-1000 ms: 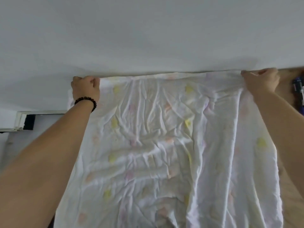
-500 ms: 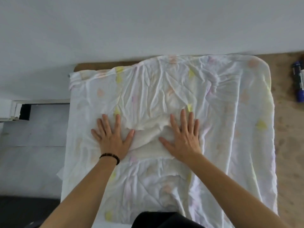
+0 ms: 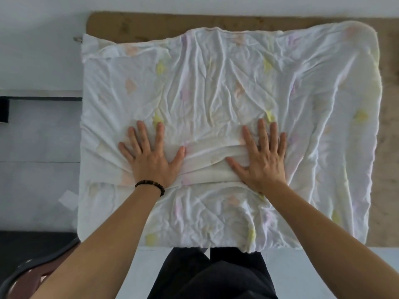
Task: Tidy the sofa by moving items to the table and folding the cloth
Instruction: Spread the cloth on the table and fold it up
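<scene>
1. The cloth [image 3: 216,83] lay spread over most of the table [image 3: 129,24]. Bare tabletop showed only along the table's far edge and right side. This placing gave the cloth a flat, firm base for folding.

2. The cloth's near hem sat at the table's near edge, directly in front of the person. Whether it hung over that edge could not be told.

3. The left hand [image 3: 151,160] lay palm down on the cloth, left of the table's middle. Its fingers were straight and spread, and it gripped nothing. A bead bracelet [image 3: 151,186] sat on its wrist.

4. The right hand [image 3: 263,162] lay the same way, right of the table's middle. It was flat and splayed, pressing rather than holding.

5. A bunched ridge [image 3: 207,156] of fabric ran between the two hands, across the table's middle. In my judgement the palms were placed at either end of it to press it flat.

6. Creases fanned out from both hands toward the table's far edge, consistent with downward pressure through the palms.

7. Assessment: the cloth was on the table but unfolded and heavily wrinkled. Smoothing appeared to be the step in hand, with folding not yet begun.

8. Risk noted: thin fabric of this kind may re-bunch if the palms slide inward rather than outward.
</scene>
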